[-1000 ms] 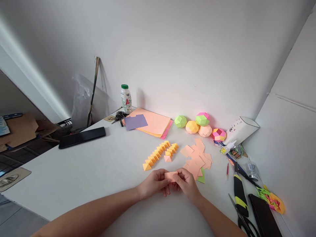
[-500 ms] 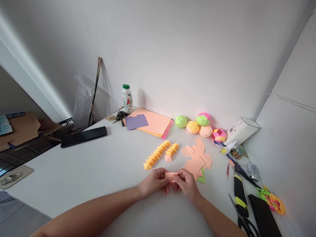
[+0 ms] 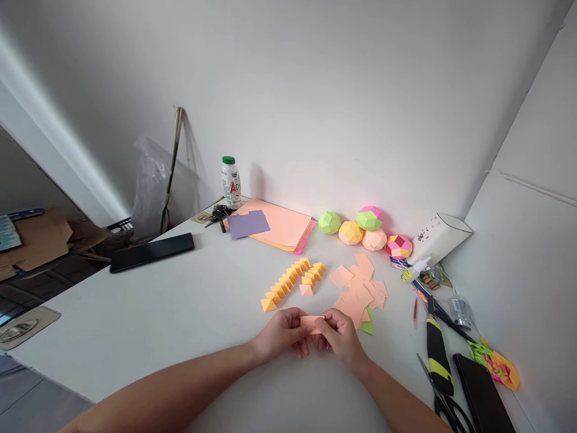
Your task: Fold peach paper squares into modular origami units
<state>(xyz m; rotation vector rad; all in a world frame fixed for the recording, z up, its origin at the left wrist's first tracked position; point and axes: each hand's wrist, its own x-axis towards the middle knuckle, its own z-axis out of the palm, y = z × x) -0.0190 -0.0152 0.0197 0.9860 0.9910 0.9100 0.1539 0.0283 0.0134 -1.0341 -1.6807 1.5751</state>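
Between my hands is a small folded piece of peach paper (image 3: pixel 312 323), pinched at both ends. My left hand (image 3: pixel 283 332) grips its left end, the thumb lying across the front. At the right end my right hand (image 3: pixel 343 335) presses it with the thumb; the fingers behind are partly hidden. Just beyond stand two rows of folded orange paper pieces (image 3: pixel 285 282), with one peach folded piece (image 3: pixel 306 290) at the near end of the shorter row. A loose pile of peach paper pieces (image 3: pixel 359 291) lies beyond my right hand, a green piece (image 3: pixel 368 322) under its near edge.
Faceted paper balls (image 3: pixel 350 233) sit by the wall. Paper sheets (image 3: pixel 283 219), a purple card (image 3: pixel 249 224) and a bottle (image 3: pixel 231 183) are at the back. A phone (image 3: pixel 152 252) lies left. On the right are a cutter (image 3: pixel 439 355), scissors (image 3: pixel 451 412) and a glue bottle (image 3: pixel 417 269).
Both hands keep hold of the peach paper in nearly the same pose. The view has shifted very slightly; nothing on the table has visibly moved.
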